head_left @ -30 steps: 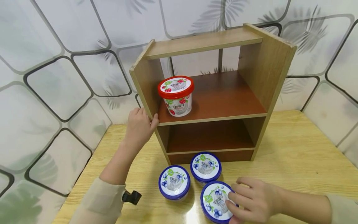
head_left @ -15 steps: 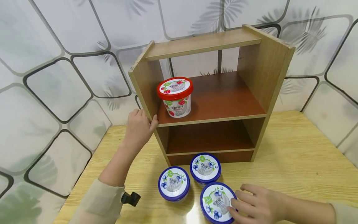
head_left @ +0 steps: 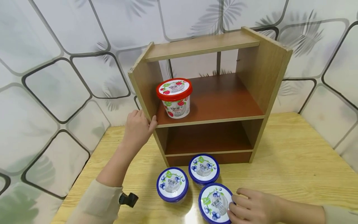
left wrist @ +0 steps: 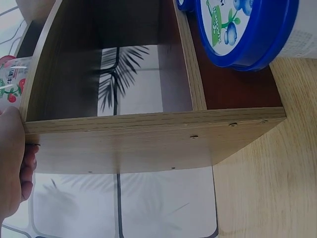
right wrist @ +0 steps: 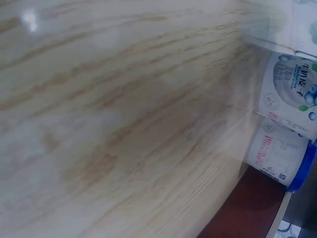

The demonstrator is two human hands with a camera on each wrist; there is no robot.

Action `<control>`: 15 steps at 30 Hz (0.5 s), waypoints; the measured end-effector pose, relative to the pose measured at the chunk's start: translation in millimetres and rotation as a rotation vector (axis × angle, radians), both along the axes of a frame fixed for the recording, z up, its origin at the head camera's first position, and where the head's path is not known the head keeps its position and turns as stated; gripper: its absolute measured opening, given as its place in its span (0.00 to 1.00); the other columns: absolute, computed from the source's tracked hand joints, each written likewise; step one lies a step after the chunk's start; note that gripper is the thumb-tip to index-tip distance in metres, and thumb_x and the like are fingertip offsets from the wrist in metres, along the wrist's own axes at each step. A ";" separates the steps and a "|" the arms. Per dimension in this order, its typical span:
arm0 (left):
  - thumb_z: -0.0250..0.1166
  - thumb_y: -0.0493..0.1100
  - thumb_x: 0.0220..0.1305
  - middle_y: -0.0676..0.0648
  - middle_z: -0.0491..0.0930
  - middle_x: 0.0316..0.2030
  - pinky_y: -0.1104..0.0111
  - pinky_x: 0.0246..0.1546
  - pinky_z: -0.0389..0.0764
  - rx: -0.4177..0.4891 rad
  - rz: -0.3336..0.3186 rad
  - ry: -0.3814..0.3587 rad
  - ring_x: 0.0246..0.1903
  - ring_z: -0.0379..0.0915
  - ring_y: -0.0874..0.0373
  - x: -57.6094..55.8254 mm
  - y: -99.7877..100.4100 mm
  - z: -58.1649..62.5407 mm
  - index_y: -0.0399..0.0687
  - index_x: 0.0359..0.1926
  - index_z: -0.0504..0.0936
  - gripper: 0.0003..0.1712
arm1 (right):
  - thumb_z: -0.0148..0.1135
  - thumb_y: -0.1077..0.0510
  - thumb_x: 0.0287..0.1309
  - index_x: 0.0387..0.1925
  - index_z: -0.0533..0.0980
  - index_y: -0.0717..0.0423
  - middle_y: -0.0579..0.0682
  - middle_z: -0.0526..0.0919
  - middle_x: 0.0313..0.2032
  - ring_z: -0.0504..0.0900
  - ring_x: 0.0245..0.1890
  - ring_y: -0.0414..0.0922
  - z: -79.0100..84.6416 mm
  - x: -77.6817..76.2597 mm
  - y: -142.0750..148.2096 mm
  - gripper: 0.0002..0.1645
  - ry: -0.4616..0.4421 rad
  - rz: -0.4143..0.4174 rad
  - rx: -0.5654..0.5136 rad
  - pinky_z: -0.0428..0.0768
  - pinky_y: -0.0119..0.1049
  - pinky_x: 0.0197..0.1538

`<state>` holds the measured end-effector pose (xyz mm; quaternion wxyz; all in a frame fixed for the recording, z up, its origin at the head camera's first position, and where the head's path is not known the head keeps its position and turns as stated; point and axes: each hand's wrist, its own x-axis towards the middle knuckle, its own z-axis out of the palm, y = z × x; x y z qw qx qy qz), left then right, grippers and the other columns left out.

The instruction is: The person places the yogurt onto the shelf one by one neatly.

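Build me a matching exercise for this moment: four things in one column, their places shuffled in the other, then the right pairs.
1. Red-lidded tub
2. Left hand
3. Right hand
4. Three blue-lidded tubs

A. Standing on the table
B. At one blue lid's edge
C. Inside the shelf
D. Gripping the shelf's side

Pairs: 1-C, 2-D, 3-B, 4-A

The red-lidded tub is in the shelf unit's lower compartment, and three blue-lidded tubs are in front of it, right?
Not quite: the head view shows the red-lidded tub in the upper compartment. Three blue-lidded tubs are in front of the shelf unit.
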<state>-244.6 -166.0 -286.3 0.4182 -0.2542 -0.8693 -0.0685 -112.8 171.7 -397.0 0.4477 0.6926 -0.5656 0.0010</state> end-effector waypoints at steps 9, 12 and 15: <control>0.57 0.43 0.60 0.40 0.73 0.17 0.57 0.25 0.68 0.000 0.008 -0.015 0.22 0.68 0.43 0.4 -1.4 0.2 0.35 0.21 0.72 0.17 | 0.43 0.61 0.64 0.31 0.78 0.47 0.41 0.80 0.29 0.77 0.28 0.39 -11.2 -3.9 -0.1 0.17 0.034 0.039 0.002 0.77 0.31 0.32; 0.58 0.44 0.60 0.39 0.73 0.17 0.57 0.26 0.68 0.011 0.009 -0.020 0.23 0.68 0.43 1.1 -0.7 0.7 0.35 0.21 0.72 0.16 | 0.43 0.61 0.64 0.30 0.78 0.47 0.40 0.79 0.29 0.77 0.28 0.38 -11.8 -5.0 -1.5 0.17 0.046 0.061 -0.001 0.77 0.30 0.33; 0.58 0.44 0.60 0.40 0.72 0.17 0.57 0.26 0.68 0.014 0.010 -0.025 0.23 0.68 0.43 2.0 0.1 1.0 0.35 0.21 0.71 0.17 | 0.44 0.61 0.64 0.29 0.78 0.47 0.41 0.80 0.29 0.77 0.28 0.38 -13.6 -6.4 -2.5 0.16 0.032 0.094 -0.001 0.77 0.30 0.33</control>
